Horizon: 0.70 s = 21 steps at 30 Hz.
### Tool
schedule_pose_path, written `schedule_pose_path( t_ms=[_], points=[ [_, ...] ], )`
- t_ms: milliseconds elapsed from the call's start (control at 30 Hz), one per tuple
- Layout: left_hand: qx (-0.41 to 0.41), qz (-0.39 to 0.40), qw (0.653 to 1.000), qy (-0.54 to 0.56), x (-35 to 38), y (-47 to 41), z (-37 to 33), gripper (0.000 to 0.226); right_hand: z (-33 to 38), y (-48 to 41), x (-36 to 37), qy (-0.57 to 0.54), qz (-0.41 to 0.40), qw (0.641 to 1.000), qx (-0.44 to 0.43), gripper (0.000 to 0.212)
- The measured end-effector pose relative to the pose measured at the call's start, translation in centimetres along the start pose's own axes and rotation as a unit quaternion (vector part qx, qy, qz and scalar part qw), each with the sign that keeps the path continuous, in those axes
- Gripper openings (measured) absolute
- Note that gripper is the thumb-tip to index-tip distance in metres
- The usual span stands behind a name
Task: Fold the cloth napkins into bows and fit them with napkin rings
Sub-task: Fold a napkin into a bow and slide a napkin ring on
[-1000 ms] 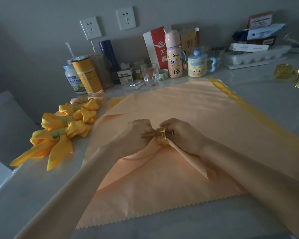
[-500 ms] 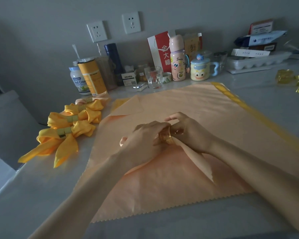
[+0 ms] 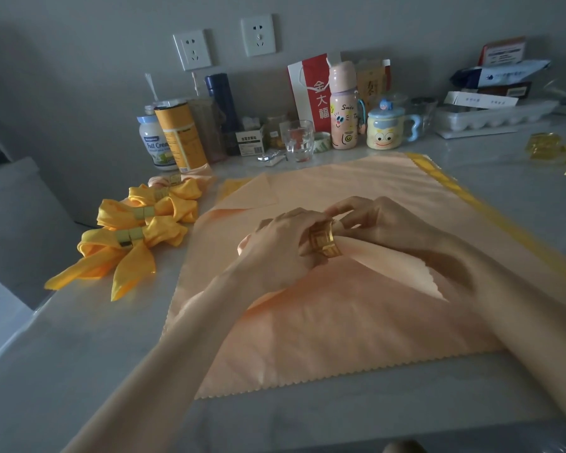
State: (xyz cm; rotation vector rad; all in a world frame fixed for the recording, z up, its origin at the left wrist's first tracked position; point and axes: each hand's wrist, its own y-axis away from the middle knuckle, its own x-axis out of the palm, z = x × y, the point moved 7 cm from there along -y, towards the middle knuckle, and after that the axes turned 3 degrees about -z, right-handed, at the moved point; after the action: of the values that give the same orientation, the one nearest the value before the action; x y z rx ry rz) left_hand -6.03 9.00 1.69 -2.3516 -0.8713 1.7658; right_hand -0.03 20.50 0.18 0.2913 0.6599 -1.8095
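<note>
While both arms reach forward across the tabletop (image 3: 79, 354), the hands meet in the middle of a big peach cloth (image 3: 340, 338). The left hand (image 3: 283, 245) is curled and grips the bunched peach napkin (image 3: 392, 268), with its fingers touching the gold napkin ring (image 3: 324, 243). The right hand (image 3: 384, 223) bends in from the other side and pinches the napkin just behind the ring. The ring sits between the two hands, around the napkin. Finished yellow bows (image 3: 138, 230) lie well off to the left.
</note>
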Motion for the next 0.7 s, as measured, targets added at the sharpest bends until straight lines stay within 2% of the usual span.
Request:
schedule_pose_path(
  t_ms=[133,233,300,400,500,567,633,700],
  points=[
    [0.012,-0.006,1.0,-0.021,-0.5,-0.5,-0.5,0.054,-0.5,0.1,-0.6,-0.053,-0.019,0.998,0.037,0.009],
    [0.009,-0.011,0.993,-0.121,-0.8,-0.4,1.0,0.052,-1.3,0.2,-1.8,-0.117,-0.061,0.989,0.059,0.028],
    [-0.015,-0.012,0.989,-0.149,-0.9,-0.1,2.2,0.051,-1.9,0.2,-2.2,-0.144,-0.081,0.983,0.077,0.031],
    [-0.019,-0.002,0.994,-0.11,-0.2,0.1,2.7,0.054,-2.5,0.1,-0.9,-0.159,-0.062,0.98,0.102,0.028],
    [-0.028,-0.035,0.997,-0.06,-0.1,0.7,3.3,0.064,-2.7,0.0,0.0,-0.1,-0.069,0.986,0.11,0.018],
    [-0.075,-0.045,0.994,-0.063,-0.3,1.5,4.6,0.076,-2.8,0.1,0.0,-0.015,-0.067,0.992,0.104,0.019],
    [-0.174,-0.048,0.983,-0.036,-0.6,2.5,7.2,0.087,-2.9,0.1,-0.1,0.028,-0.065,0.992,0.102,0.023],
    [-0.266,-0.027,0.963,0.036,-0.6,3.3,9.6,0.08,-3.0,0.1,-0.3,0.022,-0.075,0.991,0.112,0.024]
  ],
)
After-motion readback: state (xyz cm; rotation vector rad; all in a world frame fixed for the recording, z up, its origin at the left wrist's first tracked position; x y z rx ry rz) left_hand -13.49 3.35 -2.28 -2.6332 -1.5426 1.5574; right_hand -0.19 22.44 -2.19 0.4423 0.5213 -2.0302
